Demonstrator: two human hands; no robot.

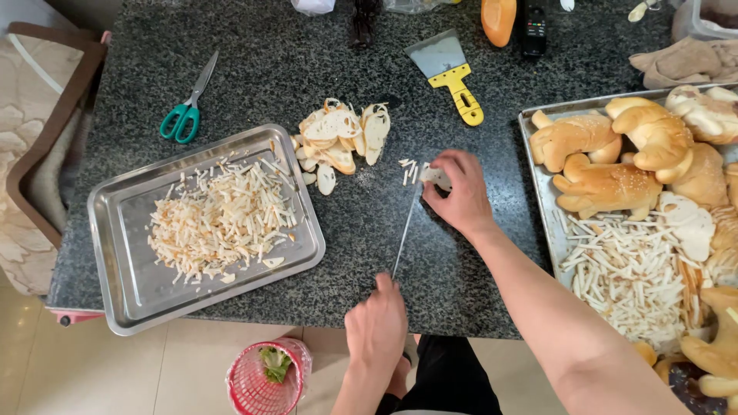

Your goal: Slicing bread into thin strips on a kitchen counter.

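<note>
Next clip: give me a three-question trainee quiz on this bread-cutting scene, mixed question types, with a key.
1. True or false: the left hand holds the knife by its handle.
2. Which lies behind the pile of bread slices on the counter? A) green-handled scissors B) yellow-handled scraper C) neither, both lie off to its sides
3. Fill in: the right hand pins a bread slice beside a few cut ____.

Key: 1 true; 2 C; 3 strips
</note>
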